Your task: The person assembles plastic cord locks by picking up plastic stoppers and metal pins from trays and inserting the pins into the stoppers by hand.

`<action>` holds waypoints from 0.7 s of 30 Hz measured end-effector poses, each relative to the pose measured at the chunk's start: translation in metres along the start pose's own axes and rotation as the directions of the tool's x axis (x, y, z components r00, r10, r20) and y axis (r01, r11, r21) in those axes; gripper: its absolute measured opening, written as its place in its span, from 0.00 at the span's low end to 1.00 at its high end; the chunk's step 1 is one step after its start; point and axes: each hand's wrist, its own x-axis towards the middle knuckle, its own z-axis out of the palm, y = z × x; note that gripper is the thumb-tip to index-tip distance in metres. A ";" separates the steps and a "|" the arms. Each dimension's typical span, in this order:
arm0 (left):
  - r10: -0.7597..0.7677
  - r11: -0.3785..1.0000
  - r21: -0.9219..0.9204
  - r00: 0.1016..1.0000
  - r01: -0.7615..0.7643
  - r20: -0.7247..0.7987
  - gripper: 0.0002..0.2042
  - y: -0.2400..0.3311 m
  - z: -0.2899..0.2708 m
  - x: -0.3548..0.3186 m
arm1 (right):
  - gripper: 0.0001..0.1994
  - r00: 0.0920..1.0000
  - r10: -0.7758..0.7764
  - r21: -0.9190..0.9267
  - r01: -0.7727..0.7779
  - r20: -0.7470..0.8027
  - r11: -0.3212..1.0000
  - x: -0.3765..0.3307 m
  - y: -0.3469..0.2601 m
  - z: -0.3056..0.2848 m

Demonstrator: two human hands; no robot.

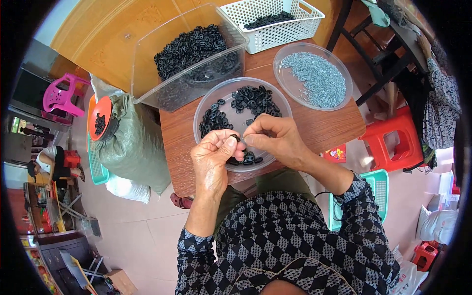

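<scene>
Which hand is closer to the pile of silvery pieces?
The right. The right hand is below and left of the silvery pieces in the picture; the left hand, pinching a black piece, is farther left.

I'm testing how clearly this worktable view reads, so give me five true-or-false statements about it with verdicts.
1. The left hand pinches a small black piece. True.
2. The small grey-blue pieces lie in the white perforated basket. False: the small grey-blue pieces lie in a shallow round dish.
3. Both hands, the right hand included, are over a round clear tray. True.
4. The pink chair is on the right side of the picture. False: the pink chair is on the left.
5. The white perforated basket has black pieces inside. True.
</scene>
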 end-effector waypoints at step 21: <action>0.147 0.977 0.155 0.989 -0.144 -0.012 0.05 -0.002 -0.004 -0.017 | 0.04 0.997 -0.057 -0.070 0.053 -0.060 0.996 -0.005 0.000 0.019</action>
